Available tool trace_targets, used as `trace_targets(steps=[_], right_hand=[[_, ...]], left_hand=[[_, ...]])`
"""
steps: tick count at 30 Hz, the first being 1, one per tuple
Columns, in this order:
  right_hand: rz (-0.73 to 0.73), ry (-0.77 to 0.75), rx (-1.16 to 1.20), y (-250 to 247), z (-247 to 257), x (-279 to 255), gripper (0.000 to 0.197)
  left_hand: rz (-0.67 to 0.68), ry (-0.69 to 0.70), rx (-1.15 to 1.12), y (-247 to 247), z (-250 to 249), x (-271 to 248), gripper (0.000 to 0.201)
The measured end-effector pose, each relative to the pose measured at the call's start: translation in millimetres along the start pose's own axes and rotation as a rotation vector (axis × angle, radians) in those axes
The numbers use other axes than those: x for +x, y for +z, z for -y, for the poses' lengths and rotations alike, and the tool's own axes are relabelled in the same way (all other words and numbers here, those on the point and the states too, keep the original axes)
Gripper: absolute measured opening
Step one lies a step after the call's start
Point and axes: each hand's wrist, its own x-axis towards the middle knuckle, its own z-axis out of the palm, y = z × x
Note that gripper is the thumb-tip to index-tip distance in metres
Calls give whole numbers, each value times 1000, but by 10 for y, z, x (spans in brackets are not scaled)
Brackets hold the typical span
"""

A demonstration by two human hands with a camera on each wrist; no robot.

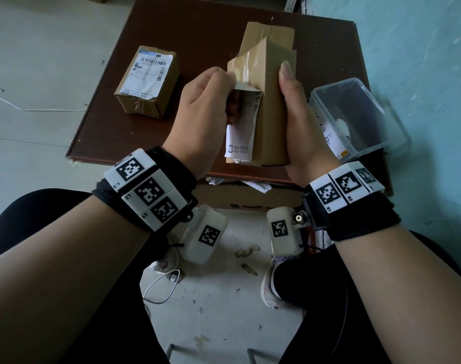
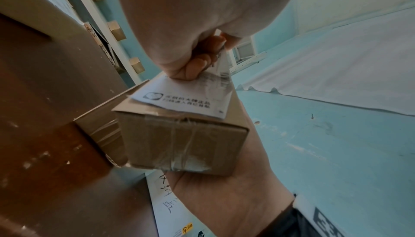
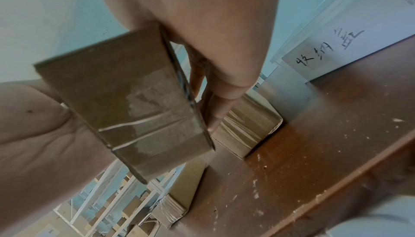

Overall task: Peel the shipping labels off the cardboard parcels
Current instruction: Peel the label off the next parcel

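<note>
So the right hand (image 1: 300, 119) is wrapped around the right side of a long cardboard parcel (image 1: 272, 106), thumb lying flat up the top face, holding it just above the near edge of the dark brown worktop (image 1: 205, 30). From the right wrist view you can see the fingers (image 3: 215, 109) curled under the box, taped end facing the camera. The left hand (image 1: 203, 111) is curled tight, pinching the white shipping label (image 1: 241, 127) on the parcel's left side. The label's far end is lifted and folded back off the cardboard, while the near end with the little logo looks stuck down. A strip of clear tape sticks up from the box just past the left fingers.

A second parcel (image 1: 148, 81), smaller and with its label fully on, sits toward the left edge of the worktop. A clear plastic tub (image 1: 360, 116) sits at the right edge, right beside the right hand, with a handwritten sticker on its side. A few crumpled paper scraps (image 1: 253, 185) lie just below the near edge.
</note>
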Motion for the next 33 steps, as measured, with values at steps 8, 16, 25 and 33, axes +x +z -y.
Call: trace_targets(steps=[8, 16, 25, 33], right_hand=[[-2, 5, -6, -12, -1, -5, 104], [4, 13, -1, -20, -8, 4, 105], [20, 27, 14, -22, -15, 23, 108], [10, 26, 24, -31, -18, 28, 109]], left_hand=[[4, 8, 9, -9, 0, -4, 41], [-1, 3, 9, -7, 4, -9, 42], [-2, 4, 13, -5, -3, -10, 38], [10, 12, 24, -11, 3, -7, 42]])
